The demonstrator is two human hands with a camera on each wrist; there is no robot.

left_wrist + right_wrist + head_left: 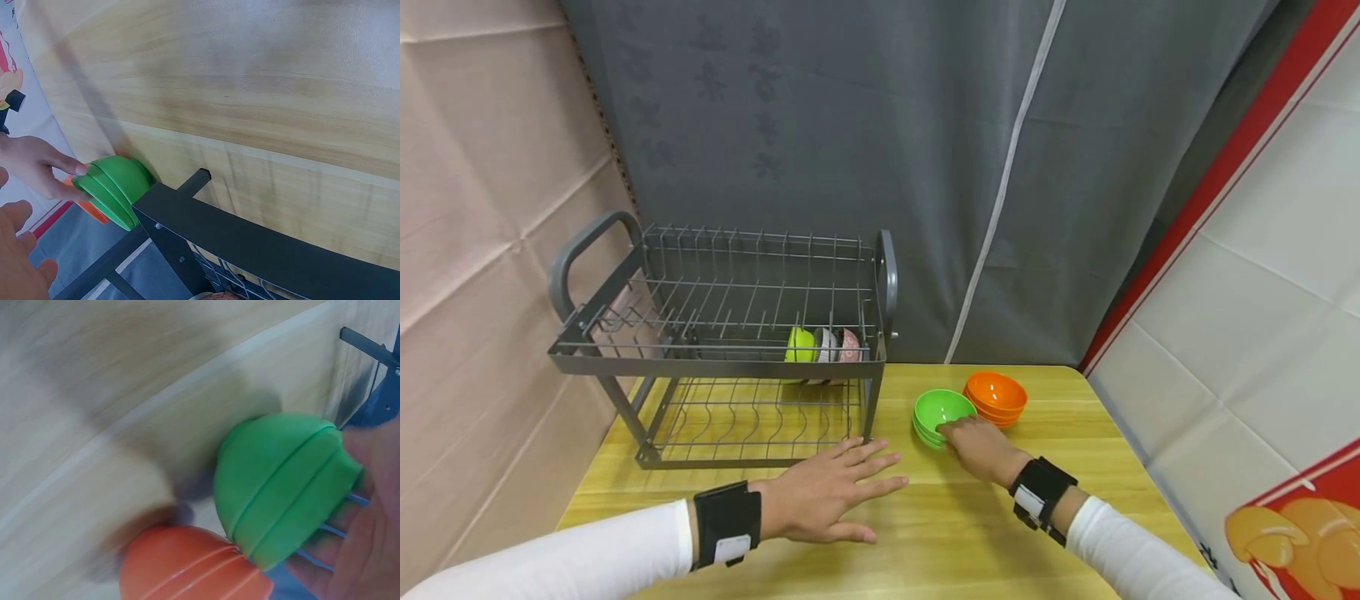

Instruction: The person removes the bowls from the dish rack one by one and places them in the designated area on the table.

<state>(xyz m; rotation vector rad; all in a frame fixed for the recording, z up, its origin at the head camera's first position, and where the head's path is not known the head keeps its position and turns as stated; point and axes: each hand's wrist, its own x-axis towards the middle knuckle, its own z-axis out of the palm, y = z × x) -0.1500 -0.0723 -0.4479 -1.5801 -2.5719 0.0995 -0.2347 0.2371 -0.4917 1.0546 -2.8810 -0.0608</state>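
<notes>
While rack (722, 333) holds bowls (823, 344) — fingers touch green stack (942, 415).

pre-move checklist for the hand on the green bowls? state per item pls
1. Right hand on the green bowls: ok, fingers touch the near rim.
2. Grip closed round the top bowl: cannot tell, fingers lie on the rim but a pinch is not clear.
3. Green bowls stacked: ok, nested rims show in the wrist views.
4. Orange bowls clear of the green stack: not ok, they sit right beside it, seemingly touching.
5. Left hand out of the way: ok, flat on the table, fingers spread.
6. Rack has room: ok, many upper slots are bare.
</notes>
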